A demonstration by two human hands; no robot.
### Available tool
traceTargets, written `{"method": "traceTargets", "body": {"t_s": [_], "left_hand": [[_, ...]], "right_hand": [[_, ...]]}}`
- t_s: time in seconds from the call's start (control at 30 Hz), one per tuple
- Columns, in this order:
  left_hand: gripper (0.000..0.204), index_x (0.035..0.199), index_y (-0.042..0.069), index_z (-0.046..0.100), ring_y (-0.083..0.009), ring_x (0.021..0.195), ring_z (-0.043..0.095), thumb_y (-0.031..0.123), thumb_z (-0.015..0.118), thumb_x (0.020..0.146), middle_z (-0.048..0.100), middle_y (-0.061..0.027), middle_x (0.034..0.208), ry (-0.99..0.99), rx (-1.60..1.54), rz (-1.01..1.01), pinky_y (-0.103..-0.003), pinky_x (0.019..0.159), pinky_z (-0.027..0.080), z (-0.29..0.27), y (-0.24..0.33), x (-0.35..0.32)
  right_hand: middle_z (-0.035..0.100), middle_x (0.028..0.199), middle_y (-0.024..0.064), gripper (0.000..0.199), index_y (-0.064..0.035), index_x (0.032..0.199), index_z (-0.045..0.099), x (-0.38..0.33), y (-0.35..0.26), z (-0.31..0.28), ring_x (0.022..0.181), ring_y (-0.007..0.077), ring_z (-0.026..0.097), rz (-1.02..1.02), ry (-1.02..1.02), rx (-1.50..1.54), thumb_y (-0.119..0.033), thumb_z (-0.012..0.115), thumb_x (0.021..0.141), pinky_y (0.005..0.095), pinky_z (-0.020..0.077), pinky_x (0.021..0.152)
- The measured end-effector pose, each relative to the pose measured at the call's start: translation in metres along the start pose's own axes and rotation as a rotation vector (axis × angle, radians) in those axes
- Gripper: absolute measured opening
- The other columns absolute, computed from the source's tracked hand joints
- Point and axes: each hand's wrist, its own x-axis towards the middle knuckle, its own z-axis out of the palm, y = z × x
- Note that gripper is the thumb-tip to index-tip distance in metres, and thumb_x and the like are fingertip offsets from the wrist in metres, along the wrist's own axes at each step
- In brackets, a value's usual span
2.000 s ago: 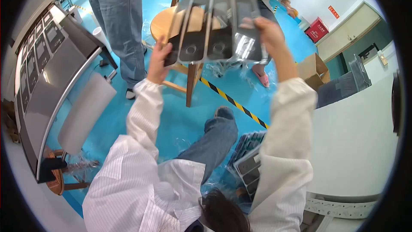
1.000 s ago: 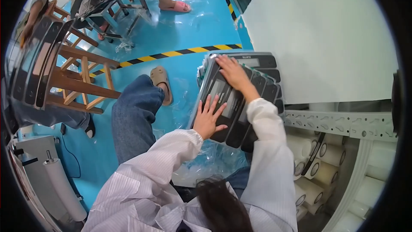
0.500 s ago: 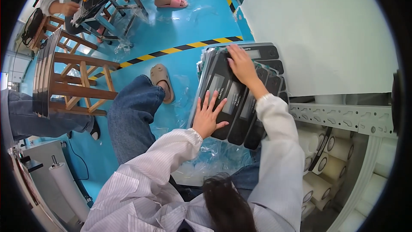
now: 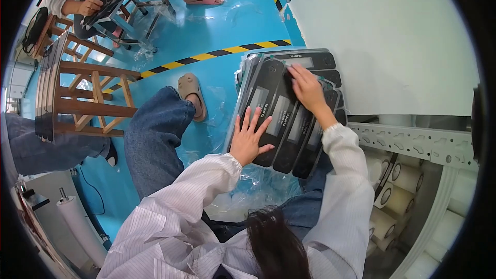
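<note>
A sheet of black panels with clear windows (image 4: 282, 124) lies slanted across a pile of similar pieces (image 4: 305, 59). My left hand (image 4: 249, 137) rests on the near left part of the sheet, palm down, with its fingers spread. Toward the far end, my right hand (image 4: 310, 90) lies across the panels, fingers stretched out and close together, the tips at the sheet's upper edge. A thin greenish clear edge shows by those fingertips. What lies under the right palm is hidden.
Crumpled clear film (image 4: 253, 183) lies below the pile. A white surface (image 4: 392, 46) and a perforated metal rail (image 4: 408, 138) bound the right, above several pale rolls (image 4: 400, 175). At left stands a wooden stool (image 4: 95, 106). Across the striped floor tape (image 4: 206, 56), another person's hands (image 4: 92, 6) work.
My right hand has slid right and slightly nearer along the sheet, uncovering the far end of the left panel. My left hand stays spread in about the same place.
</note>
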Motion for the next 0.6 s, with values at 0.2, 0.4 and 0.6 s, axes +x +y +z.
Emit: {"method": "traceTargets", "body": {"t_s": [0.2,0.4,0.6], "left_hand": [[0.088,0.150,0.027,0.023,-0.0378,0.144,0.007,0.061,0.061,0.078,0.009,-0.0132,0.157,-0.001,-0.006,0.003,-0.056,0.113,0.011,0.002,0.005,0.002],[0.087,0.150,0.027,0.023,-0.0379,0.144,0.007,0.062,0.060,0.079,0.009,-0.0134,0.157,-0.004,0.022,-0.002,-0.056,0.112,0.012,-0.001,0.004,0.001],[0.087,0.150,0.027,0.022,-0.0382,0.144,0.007,0.062,0.059,0.079,0.008,-0.0140,0.157,0.004,0.016,0.006,-0.057,0.112,0.012,0.002,0.002,0.000]], "right_hand": [[0.033,0.149,0.0097,0.051,-0.0102,0.142,0.036,0.038,-0.007,0.031,0.138,0.0258,0.031,-0.143,-0.248,-0.057,-0.023,0.049,0.096,0.0421,0.0221,0.114],[0.054,0.132,0.0105,0.035,-0.0076,0.125,0.057,-0.053,0.024,-0.038,0.125,0.0265,0.049,0.009,-0.199,0.120,-0.011,0.057,0.090,0.0379,0.0381,0.105],[0.064,0.099,0.0066,0.016,-0.0066,0.098,0.065,0.000,0.018,0.003,0.097,0.0237,0.060,-0.024,0.153,-0.134,-0.008,0.061,0.082,0.0361,0.0496,0.080]]}}
